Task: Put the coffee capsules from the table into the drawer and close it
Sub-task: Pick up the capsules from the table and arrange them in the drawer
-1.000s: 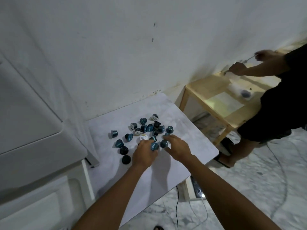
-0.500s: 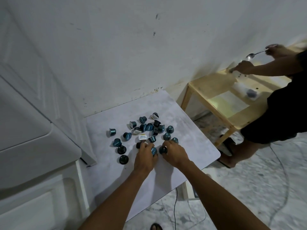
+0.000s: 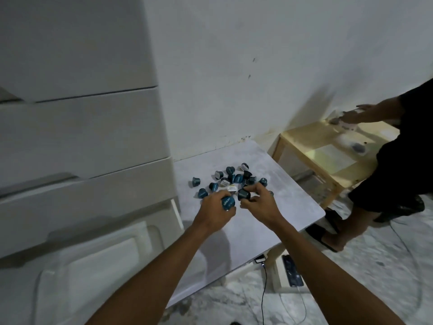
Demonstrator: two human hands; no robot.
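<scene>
The left hand (image 3: 214, 211) is lifted a little off the table (image 3: 276, 207), its grip closed around a teal capsule (image 3: 228, 202) that lies on its side with pale lettering showing. How many more capsules sit inside that fist cannot be told. Just to the right of it, almost touching, the right hand (image 3: 262, 205) has its grip pinched on a dark capsule (image 3: 244, 194), thumb and fingertips curled about it.

The loose capsules (image 3: 234, 178) lie straight beyond both grips, toward the wall (image 3: 257, 66), in a tight scatter on the pale table top. One with a white and yellow label (image 3: 231, 188) sits right at the far side of the knuckles, between the two grips. A single capsule (image 3: 195, 181) stands apart to the far left of the left grip, and another (image 3: 202, 193) lies just left of that hand. One more (image 3: 263, 181) is beyond the right grip.

Left of the left grip, and close beside the table edge, rise the white drawer fronts (image 3: 82, 137) of a cabinet; from here all of them look pushed in.

Well off to the right of the right grip stands a low wooden stand (image 3: 311, 146), with another person (image 3: 393, 160) in dark clothing bent over it. A black cable (image 3: 263, 294) hangs below the near table edge
</scene>
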